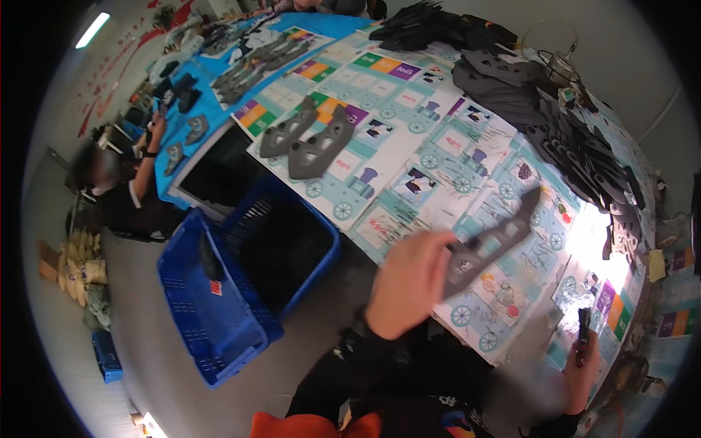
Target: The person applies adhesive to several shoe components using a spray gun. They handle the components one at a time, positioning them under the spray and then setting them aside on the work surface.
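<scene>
My left hand (412,281) is closed around the near end of a dark grey moulded part (491,250), flat and curved with cut-out holes. The part is held slightly over the table covered with printed sheets (394,164). At the lower right my right hand (582,369) grips a dark slim tool (583,337); its exact kind cannot be made out. Farther off on the sheets lie two similar grey parts (319,144), side by side. Blur covers an area left of my right hand.
Dark parts are heaped along the table's far right edge (562,139). Left of the table stand blue plastic baskets (212,306). A person (131,179) works at a blue-covered table section (204,109), where more grey parts lie. Bright light falls on the right side.
</scene>
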`<state>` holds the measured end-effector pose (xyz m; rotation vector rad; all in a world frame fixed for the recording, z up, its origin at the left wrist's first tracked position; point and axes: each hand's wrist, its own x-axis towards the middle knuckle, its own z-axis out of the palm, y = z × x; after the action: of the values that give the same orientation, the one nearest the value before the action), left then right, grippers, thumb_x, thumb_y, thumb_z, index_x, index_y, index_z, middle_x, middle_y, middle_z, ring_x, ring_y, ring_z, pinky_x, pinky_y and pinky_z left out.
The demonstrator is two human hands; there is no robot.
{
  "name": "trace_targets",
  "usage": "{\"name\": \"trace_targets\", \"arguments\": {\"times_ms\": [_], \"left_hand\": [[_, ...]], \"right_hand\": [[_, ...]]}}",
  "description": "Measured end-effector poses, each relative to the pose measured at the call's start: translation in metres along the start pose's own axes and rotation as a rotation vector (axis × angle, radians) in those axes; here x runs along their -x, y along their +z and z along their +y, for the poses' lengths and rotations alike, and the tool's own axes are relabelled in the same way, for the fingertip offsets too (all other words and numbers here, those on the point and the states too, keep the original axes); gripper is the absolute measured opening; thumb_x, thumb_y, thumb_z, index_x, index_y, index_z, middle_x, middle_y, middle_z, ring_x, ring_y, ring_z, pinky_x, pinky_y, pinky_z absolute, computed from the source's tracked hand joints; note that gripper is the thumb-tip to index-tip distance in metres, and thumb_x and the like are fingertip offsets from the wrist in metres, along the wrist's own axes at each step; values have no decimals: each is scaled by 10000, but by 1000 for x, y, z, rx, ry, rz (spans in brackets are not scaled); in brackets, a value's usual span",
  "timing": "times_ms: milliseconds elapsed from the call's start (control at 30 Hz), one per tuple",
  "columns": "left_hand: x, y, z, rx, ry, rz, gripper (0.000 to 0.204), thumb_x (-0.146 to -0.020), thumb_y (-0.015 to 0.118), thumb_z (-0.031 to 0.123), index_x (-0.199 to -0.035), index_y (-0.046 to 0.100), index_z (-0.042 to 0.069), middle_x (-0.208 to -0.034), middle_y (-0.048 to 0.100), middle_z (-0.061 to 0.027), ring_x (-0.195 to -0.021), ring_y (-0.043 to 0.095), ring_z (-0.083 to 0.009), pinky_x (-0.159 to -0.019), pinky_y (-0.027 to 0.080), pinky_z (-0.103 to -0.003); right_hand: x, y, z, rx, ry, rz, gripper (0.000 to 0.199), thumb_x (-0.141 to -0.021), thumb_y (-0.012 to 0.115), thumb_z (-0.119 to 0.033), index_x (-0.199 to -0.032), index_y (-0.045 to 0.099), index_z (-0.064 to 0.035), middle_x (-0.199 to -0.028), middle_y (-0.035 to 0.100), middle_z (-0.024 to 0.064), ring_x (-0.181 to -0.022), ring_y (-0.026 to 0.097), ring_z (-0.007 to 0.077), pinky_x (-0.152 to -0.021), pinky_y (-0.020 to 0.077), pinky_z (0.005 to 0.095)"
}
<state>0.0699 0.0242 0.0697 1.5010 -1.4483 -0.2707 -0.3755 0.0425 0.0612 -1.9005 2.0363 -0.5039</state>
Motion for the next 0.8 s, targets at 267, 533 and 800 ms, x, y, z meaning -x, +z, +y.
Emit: {"name": "trace_targets", "arguments": {"times_ms": [267, 533, 800], "left_hand": [[-96, -123, -154, -351, -197, 27, 242, -973, 717, 44, -1207, 732, 103, -792, 615, -70, -729, 609, -194, -718, 509, -344], [-138, -99, -208, -716, -43, -62, 397, -943, 737, 126, -1297, 655, -36, -1102, 711, -218, -1024, 685, -384, -940, 540, -493], [-172, 133, 99, 43, 155, -655, 294, -985, 783, 159, -1234, 710, 19, -958, 747, -83, -845, 687, -125, -776, 554, -293]], "right_hand": [[21, 23, 20, 100, 44, 180, 624, -853, 563, 148, -1459, 501, 11, -1295, 585, 253, -1217, 584, 478, -1020, 482, 485], [31, 28, 5, 59, 2, 384, 470, -844, 653, 58, -1306, 582, 16, -1155, 619, 245, -1108, 605, 484, -883, 500, 549], [34, 32, 17, 207, -29, 499, 433, -871, 643, -55, -1281, 636, 84, -1106, 640, 186, -1119, 636, 355, -890, 571, 419]]}}
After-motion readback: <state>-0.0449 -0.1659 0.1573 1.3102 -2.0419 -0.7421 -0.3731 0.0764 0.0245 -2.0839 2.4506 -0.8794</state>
